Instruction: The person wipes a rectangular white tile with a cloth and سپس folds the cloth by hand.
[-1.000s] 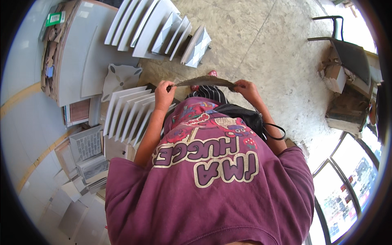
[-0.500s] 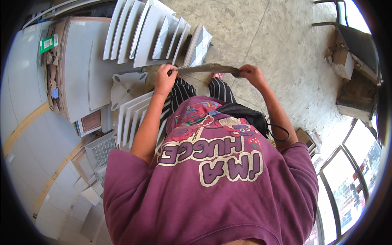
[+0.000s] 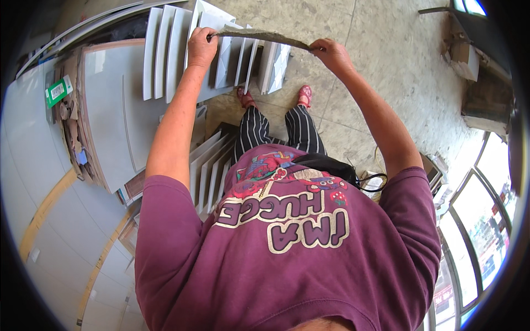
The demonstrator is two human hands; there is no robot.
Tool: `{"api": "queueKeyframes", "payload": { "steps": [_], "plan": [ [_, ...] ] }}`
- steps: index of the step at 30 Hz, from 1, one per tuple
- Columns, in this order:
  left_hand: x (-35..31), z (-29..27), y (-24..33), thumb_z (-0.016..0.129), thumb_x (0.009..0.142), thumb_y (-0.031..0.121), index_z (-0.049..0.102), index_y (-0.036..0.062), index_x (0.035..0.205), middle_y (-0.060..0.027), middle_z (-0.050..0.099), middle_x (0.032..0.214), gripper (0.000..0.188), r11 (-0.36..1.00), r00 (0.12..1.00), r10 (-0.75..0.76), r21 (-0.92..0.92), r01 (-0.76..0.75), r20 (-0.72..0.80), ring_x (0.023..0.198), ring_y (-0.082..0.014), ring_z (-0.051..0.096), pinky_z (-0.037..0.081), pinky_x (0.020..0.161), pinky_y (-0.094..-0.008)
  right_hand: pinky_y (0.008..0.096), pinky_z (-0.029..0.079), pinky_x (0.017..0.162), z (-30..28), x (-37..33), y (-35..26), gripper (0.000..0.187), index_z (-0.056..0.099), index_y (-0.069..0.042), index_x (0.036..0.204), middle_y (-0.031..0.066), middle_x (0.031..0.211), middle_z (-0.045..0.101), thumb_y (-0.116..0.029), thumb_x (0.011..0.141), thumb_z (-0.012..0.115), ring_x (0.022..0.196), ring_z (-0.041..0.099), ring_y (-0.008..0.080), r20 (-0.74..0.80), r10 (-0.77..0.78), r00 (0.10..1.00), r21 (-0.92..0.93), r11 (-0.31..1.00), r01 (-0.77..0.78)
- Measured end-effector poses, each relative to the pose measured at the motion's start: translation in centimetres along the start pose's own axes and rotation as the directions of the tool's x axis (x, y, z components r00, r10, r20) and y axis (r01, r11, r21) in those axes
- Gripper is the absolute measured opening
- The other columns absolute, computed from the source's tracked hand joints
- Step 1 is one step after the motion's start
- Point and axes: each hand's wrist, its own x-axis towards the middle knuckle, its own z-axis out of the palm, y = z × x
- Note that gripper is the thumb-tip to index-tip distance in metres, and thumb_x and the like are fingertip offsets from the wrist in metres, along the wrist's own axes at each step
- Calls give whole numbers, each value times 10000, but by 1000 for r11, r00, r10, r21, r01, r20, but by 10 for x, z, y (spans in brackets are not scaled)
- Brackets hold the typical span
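Note:
A greyish-brown strip of cloth (image 3: 266, 36), seen nearly edge-on with a fuzzy upper edge, stretches between my two hands. Its left end is gripped by my left hand (image 3: 202, 49), fingers closed, in front of the upright white panels. My right hand (image 3: 333, 55) pinches the opposite end above the concrete floor. Both arms reach far forward, and the cloth sags only slightly. Behind its left half stand patterned tiles (image 3: 274, 67) on edge.
White panels (image 3: 155, 55) stand in a row at the far left, with more tile panels (image 3: 210, 165) in a rack by my left leg. Large grey sheets (image 3: 110, 99) lean further left. Cardboard boxes (image 3: 462, 59) sit at the far right, beyond the concrete floor (image 3: 381, 83).
Both hands have moved forward, away from my body, carrying the cloth with them. My arms are straighter, and my feet now show below the cloth.

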Motion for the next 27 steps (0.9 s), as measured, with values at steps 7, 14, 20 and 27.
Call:
{"api": "queueKeyframes", "payload": {
  "steps": [7,14,20,27],
  "plan": [
    [-41,28,-72,600,749,50,623,55,834,-155,566,864,89,995,987,-65,84,53,146,834,-348,562,470,751,-405,365,494,769,89,19,18,189,690,-180,917,88,931,648,-200,748,606,868,617,282,-33,142,989,-40,989,-143],
    [-164,17,-97,546,787,55,588,42,832,-188,538,930,63,945,820,-288,284,160,495,902,-385,545,460,775,-453,374,499,782,182,-60,4,210,707,-171,878,127,875,662,-155,699,598,841,631,295,360,297,884,-22,950,-311],
    [-223,-21,-107,542,789,75,580,54,853,-172,547,923,77,925,704,-350,347,155,618,906,-383,544,463,770,-467,361,497,781,201,-89,4,234,702,-150,882,112,867,665,-185,658,643,845,630,281,560,215,800,-38,971,-234],
    [-152,-7,-116,557,776,73,579,62,864,-173,563,913,91,946,837,-268,294,135,477,882,-384,550,458,757,-460,343,500,766,168,-35,8,250,698,-118,916,119,870,672,-170,676,652,824,642,268,350,325,879,104,919,-381]
  ]
}}
